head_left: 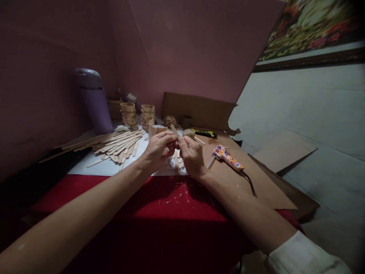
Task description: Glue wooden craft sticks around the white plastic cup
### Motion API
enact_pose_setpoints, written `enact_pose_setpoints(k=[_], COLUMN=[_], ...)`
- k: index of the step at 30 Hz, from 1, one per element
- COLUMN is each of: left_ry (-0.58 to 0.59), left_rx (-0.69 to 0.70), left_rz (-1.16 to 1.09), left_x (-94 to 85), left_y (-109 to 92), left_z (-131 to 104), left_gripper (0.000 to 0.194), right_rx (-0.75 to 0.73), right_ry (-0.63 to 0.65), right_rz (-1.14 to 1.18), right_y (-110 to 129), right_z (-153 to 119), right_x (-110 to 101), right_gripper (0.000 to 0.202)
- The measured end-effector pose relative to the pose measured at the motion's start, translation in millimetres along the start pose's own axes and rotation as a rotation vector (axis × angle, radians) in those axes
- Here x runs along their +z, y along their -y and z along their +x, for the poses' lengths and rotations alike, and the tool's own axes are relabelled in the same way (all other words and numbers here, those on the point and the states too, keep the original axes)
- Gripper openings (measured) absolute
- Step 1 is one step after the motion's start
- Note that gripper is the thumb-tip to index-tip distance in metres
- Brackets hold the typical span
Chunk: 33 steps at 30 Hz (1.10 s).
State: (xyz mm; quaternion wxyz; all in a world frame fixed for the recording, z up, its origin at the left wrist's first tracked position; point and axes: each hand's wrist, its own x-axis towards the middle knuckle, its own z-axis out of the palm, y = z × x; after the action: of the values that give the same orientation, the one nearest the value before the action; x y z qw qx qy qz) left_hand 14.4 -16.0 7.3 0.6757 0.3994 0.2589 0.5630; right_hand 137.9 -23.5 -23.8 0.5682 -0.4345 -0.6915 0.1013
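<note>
A wooden craft stick [174, 130] is pinched between the fingertips of my left hand [160, 147] and my right hand [190, 153]; its rounded end points up and away. Both hands are closed, close together over the front of the white sheet. Just behind my left hand stands a round holder [153, 129] with sticks around its side, partly hidden by the hand. A ball of twine [188, 133] lies right behind my right hand. Cut stick pieces [177, 160] lie on the sheet below my hands.
A pile of craft sticks [119, 146] spreads at left. Two stick-covered cups [128, 115], a purple flask [95, 102] and another twine ball [170, 121] stand behind. A utility knife [205, 133] and a floral-patterned glue gun [228, 157] with a cord lie on brown board [256, 186] at right.
</note>
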Motion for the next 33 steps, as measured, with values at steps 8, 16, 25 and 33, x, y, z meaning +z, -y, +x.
enact_pose_setpoints(k=[8,16,25,33], left_ry=[0.033,0.064,0.004,-0.004], left_rx=[0.033,0.091,0.497,0.417], left_rz=[0.044,0.159,0.64,0.506], left_x=[0.2,-3.4,-9.3,-12.4], left_y=[-1.8,1.3,7.8,9.8], left_z=[-1.0,3.7,10.8,11.3], left_gripper=[0.01,0.009,0.048,0.036], right_rx=[0.018,0.083,0.132,0.206], right_ry=[0.002,0.005,0.165,0.019], right_rz=[0.07,0.24,0.378,0.484], right_y=[-1.9,-6.9,-1.4,-1.6], right_z=[0.0,3.3,-1.7,4.2], right_x=[1.4,6.1,5.8,0.8], right_gripper=[0.04,0.04,0.042,0.036])
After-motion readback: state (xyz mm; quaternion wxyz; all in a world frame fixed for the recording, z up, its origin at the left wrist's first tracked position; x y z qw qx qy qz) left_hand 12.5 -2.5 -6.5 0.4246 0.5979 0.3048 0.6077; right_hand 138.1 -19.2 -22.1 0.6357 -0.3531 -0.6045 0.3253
